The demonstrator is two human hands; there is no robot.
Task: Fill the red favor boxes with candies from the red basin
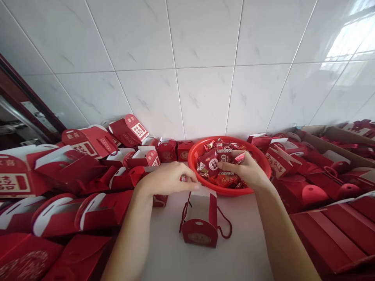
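A small red gift box (200,233) with rope handles stands open-topped in front of me, its white inside showing. My left hand (170,177) curls over its far end, fingertips at the white flap; a small shiny red and silver bit shows between the fingers, too small to name. My right hand (247,169) reaches into a red plastic basket (234,191) with its thumb against a maroon candy packet (209,162) bearing a round pale label. Beneath the packet lie other wrapped candies (224,180). Some right fingers are hidden behind the hand.
Rows of red gift boxes (105,212) crowd the left side, some with open lids. More red boxes (313,191) and a cardboard carton (345,140) stand on the right. A tiled wall (205,93) rises behind the white tabletop (234,249).
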